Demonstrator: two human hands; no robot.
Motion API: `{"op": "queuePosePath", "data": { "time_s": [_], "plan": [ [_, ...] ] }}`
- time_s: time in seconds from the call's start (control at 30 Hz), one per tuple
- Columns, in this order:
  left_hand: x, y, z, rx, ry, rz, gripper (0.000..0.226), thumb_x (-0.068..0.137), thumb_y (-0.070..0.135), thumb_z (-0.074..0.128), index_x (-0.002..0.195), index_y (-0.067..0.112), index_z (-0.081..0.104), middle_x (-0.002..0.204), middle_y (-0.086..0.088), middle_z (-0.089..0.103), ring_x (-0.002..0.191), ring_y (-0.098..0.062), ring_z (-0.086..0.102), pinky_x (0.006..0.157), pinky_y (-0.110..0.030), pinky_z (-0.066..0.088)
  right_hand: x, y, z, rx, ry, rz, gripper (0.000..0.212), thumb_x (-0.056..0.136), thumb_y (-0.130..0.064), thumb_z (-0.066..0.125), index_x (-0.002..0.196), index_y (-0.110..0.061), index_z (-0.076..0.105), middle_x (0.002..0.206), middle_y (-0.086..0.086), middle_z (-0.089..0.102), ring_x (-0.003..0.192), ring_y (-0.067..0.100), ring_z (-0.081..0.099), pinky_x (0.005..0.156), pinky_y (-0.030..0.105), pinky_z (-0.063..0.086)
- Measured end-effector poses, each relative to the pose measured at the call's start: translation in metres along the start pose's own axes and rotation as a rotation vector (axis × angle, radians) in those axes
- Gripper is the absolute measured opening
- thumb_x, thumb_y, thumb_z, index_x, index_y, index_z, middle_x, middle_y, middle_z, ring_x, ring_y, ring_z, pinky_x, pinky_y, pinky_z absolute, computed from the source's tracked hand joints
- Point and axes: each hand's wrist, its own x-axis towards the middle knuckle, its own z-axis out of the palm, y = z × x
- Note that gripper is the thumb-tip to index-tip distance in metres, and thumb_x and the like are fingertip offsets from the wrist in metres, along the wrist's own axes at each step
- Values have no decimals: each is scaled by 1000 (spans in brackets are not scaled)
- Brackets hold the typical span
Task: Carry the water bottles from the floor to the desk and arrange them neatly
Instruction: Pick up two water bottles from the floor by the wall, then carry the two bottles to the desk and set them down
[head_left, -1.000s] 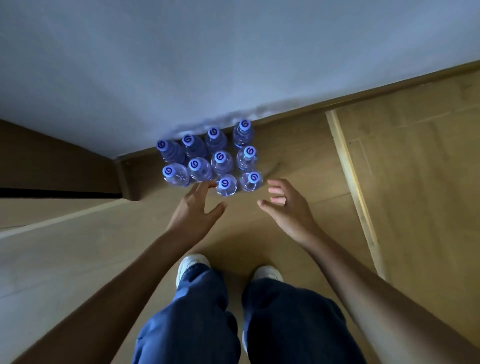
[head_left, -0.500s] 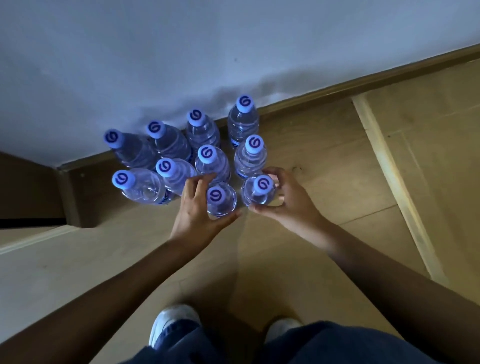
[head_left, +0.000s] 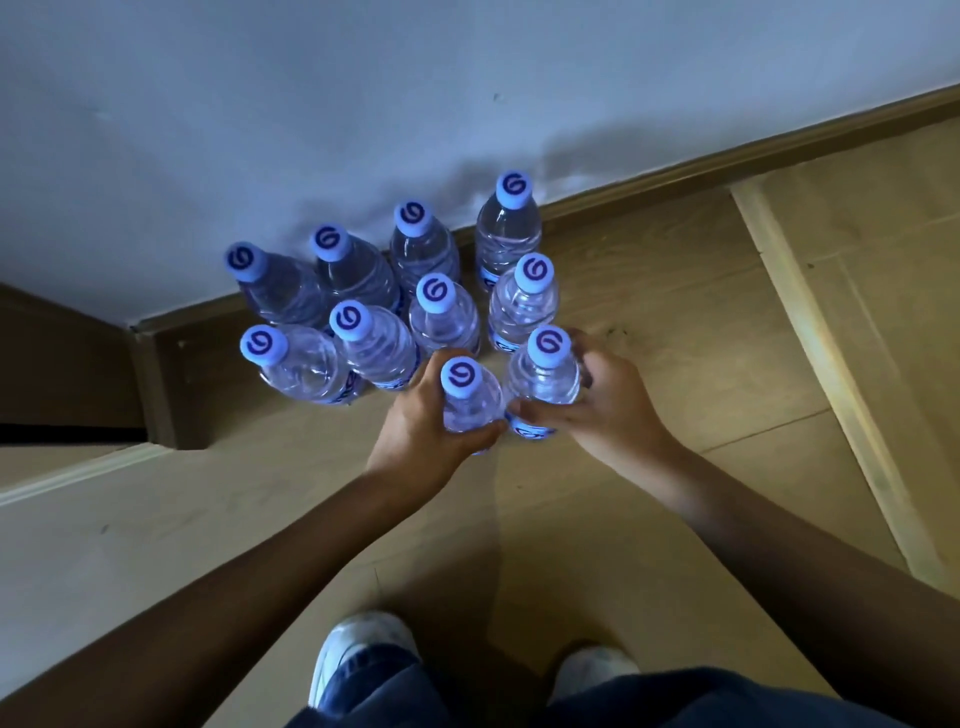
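Water bottles (head_left: 441, 317) clustered by floor (head_left: 649, 519) wall edge — left hand (head_left: 421, 431), right hand (head_left: 608, 410) each wrapped round a front one; lift straight, avoid toppling neighbours

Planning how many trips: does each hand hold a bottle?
Yes: the left hand grips one bottle, the right hand grips another.

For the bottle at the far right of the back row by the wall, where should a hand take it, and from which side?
Judging from the frame, take the back-right bottle round its shoulder just under the cap, coming from the right. It stands upright; the wall is behind it, another bottle in front and one to its left, so only its right flank is open.
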Motion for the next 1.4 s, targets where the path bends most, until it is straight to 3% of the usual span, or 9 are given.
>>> {"op": "queuePosePath", "data": {
  "time_s": [0.17,0.33,0.5,0.73,0.9,1.0,1.13,1.3,1.4],
  "plan": [
    [11,36,-33,27,-52,47,51,65,37,88,101,44,52,98,40,60,91,17,58,72,1,40,-3,-32,-17,68,27,-48,69,55,-36,91,113,-32,53,100,-24,70,92,-2,69,74,12,50],
    [38,88,-68,-69,-2,117,58,59,35,91,107,28,58,90,20,65,88,3,61,76,-15,48,8,-83,-39,164,57,-106,50,55,-33,90,96,-40,62,92,-19,74,84,-1,71,69,13,51],
    [54,139,-100,-152,61,148,47,60,29,92,98,26,65,92,17,71,83,3,63,78,-16,52,20,-132,-58,240,45,-186,46,68,-16,89,106,-28,66,98,-11,75,90,6,72,74,17,54],
    [31,229,-151,-177,110,117,49,62,29,87,103,12,65,100,-7,70,90,-18,65,87,-43,51,11,-227,-83,231,23,-230,40,73,-10,85,105,-23,66,94,-14,74,85,3,70,72,15,53],
    [-16,325,-215,-162,105,49,61,56,39,86,102,8,61,101,-21,65,81,-33,62,84,-60,52,-26,-340,-101,203,-10,-211,38,74,-15,85,106,-26,67,96,-13,75,89,4,71,74,17,53],
    [-49,390,-263,-125,131,52,58,57,41,85,101,9,64,96,-15,68,83,-32,64,82,-51,55,-49,-418,-112,184,-32,-224,41,74,-22,85,110,-20,66,99,-10,74,92,7,71,76,20,54],
    [-99,476,-324,-67,202,54,53,60,36,87,98,6,65,88,-9,67,75,-11,58,70,-32,51,-80,-524,-121,150,-58,-264,44,70,-33,86,106,-23,62,97,-13,71,91,5,68,75,21,53],
    [-163,567,-388,-25,312,55,58,59,41,85,99,5,66,90,-13,70,83,-30,65,75,-42,52,-121,-641,-126,123,-113,-324,48,67,-38,87,104,-22,60,94,-16,70,84,1,69,66,15,51],
    [-205,606,-420,-11,407,41,67,53,56,81,101,11,67,91,-6,71,87,-27,66,74,-41,55,-146,-698,-124,118,-181,-353,43,70,-33,88,101,-28,58,92,-22,69,79,-4,68,62,13,51]
  ]
}}
